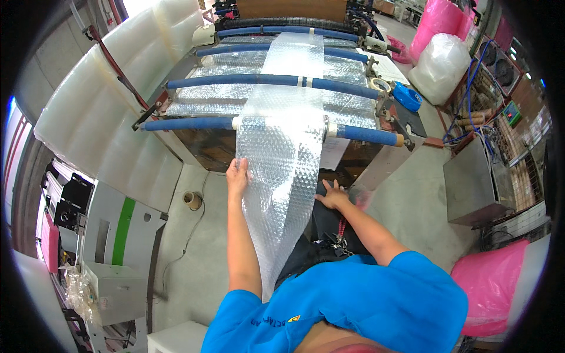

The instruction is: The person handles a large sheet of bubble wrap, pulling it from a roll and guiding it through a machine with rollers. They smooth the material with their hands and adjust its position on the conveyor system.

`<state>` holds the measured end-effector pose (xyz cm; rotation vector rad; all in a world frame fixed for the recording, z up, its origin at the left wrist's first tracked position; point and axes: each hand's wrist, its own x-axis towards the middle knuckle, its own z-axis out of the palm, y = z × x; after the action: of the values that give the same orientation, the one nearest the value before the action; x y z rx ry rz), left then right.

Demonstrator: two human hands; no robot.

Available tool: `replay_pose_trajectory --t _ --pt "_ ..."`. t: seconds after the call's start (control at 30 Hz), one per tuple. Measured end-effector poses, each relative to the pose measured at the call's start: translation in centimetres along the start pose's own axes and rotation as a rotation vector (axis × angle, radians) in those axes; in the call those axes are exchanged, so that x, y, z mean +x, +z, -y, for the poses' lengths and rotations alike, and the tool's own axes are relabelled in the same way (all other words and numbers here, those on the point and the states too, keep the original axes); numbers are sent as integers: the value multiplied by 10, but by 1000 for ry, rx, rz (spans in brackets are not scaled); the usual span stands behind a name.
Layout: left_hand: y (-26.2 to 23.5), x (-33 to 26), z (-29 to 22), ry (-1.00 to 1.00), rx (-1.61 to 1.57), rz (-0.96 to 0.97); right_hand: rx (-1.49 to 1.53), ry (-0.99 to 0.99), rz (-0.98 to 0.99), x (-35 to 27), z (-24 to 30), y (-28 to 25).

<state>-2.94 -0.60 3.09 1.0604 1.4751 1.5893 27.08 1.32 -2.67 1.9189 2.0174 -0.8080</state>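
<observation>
A long strip of clear bubble wrap [279, 150] runs over the rollers and hangs down toward my lap, narrowing to a folded point near my shirt. My left hand [237, 175] is closed on its left edge, just below the nearest roller. Beside the strip's right edge, my right hand [333, 196] has its fingers spread and holds nothing; it rests at or just above my dark trouser leg. The nearest blue-wrapped roller [368, 134] crosses in front of me, and the strip passes over it.
Silvery bubble sheet [223, 94] lies beneath the rollers. Tape rolls [406, 97] sit on the machine's right side. Tall bubble wrap rolls [112, 100] stand at the left. A cardboard core [192, 200] and a cable lie on the floor. Pink wrap [491, 282] is at the lower right.
</observation>
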Motion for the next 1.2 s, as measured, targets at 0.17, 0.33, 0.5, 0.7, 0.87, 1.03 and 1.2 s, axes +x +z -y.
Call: replay_pose_trajectory --t 0.17,0.33,0.5,0.7,0.87,1.03,1.2 --pt "-5 -2 -4 -19 6 19 -224 -58 160 -38 -16 36" --pt "3 2 -2 -45 -51 -13 -409 -81 282 -56 -21 28" --pt "-9 7 19 -85 -62 38 -392 -149 278 -48 -26 32" --pt "-14 1 18 -91 -110 41 -434 -179 277 -31 -10 40" --pt "9 30 -21 -58 -6 69 -467 -122 301 -7 -8 38" --pt "4 21 -16 -91 102 2 -490 -100 286 5 -11 47" --pt "11 18 -29 -81 92 -45 -446 -107 253 6 -10 50"
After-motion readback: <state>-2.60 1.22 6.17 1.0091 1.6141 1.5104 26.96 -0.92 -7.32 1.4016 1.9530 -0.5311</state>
